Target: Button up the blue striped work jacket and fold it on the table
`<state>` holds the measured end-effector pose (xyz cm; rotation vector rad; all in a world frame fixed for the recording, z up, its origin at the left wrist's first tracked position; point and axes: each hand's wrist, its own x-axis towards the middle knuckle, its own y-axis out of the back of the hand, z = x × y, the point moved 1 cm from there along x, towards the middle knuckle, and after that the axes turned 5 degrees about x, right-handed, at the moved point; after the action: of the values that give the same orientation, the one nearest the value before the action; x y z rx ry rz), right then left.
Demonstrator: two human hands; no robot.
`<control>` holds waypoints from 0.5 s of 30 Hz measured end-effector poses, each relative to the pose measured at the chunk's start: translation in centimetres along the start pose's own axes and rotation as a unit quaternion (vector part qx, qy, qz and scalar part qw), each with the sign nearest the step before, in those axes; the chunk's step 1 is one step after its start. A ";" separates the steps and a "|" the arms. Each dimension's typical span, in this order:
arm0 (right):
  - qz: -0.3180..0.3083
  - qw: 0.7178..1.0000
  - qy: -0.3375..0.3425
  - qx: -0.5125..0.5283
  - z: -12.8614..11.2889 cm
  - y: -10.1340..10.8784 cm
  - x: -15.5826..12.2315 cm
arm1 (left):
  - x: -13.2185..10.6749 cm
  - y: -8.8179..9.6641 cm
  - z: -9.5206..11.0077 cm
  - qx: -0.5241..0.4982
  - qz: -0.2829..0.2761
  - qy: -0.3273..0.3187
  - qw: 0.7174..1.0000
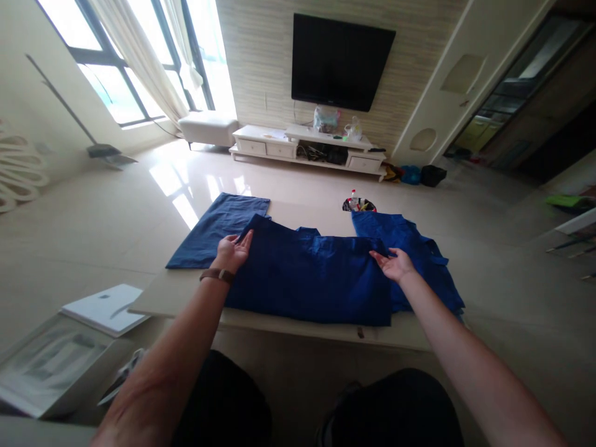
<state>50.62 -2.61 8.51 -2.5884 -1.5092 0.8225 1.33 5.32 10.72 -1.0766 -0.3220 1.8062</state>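
Note:
A blue garment (310, 276) lies spread across the low pale table (298, 329) in front of me. My left hand (233, 250), with a brown band at the wrist, rests palm down at the garment's upper left edge, fingers stretched out. My right hand (393, 264) lies flat on its upper right part, fingers apart. A darker blue folded cloth (214, 230) lies to the left, partly under the garment. More crumpled blue cloth (419, 261) sits to the right.
A small dark container with a bottle (357, 203) stands at the table's far edge. White boxes (105, 308) lie on the floor at my left. A white TV stand (307, 148) and a wall-mounted TV (339, 61) are across the room.

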 end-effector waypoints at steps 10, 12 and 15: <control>0.038 0.962 0.139 -0.232 8.7 0.9 4.7 | 6.1 4.2 -3.1 0.461 0.065 -0.145 0.873; 0.013 0.884 0.247 -0.397 10.4 3.9 2.4 | 5.1 7.5 -2.7 0.617 0.073 -0.241 0.745; 0.024 0.792 0.290 -0.537 12.2 8.2 -0.4 | 4.2 11.6 -2.7 0.743 0.064 -0.233 0.624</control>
<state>51.47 -10.03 -4.12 -2.9747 -1.9705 -1.1508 -4.14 2.54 -0.27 0.5883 0.9071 1.6448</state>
